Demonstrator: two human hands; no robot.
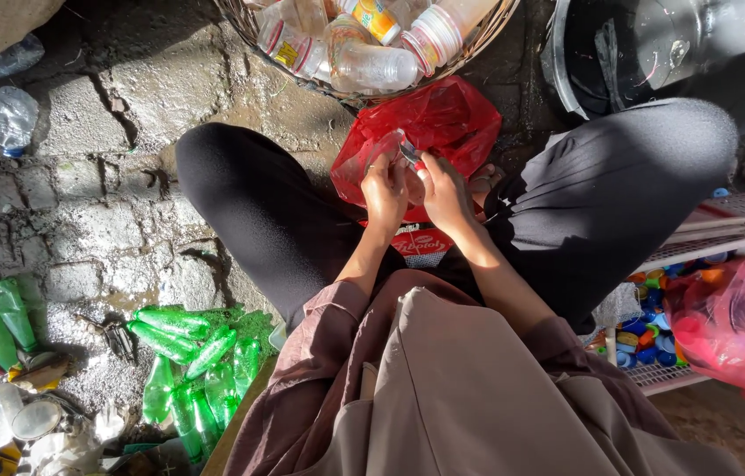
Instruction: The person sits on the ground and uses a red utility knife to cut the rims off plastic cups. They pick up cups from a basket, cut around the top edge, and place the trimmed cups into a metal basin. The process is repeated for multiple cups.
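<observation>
Your left hand (385, 189) and right hand (445, 189) clamp together on a clear plastic bottle (387, 152), long axis tilted up-left, hemmed between your knees below the basket (478, 40).

Mauve rolled sleeves (320, 326) — black trousers (258, 211)

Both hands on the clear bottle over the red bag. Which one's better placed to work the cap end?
Probably the right hand: its fingertips sit at the neck end of the clear bottle, above the red bag. The left hand wraps the body and seems to steady it.
</observation>
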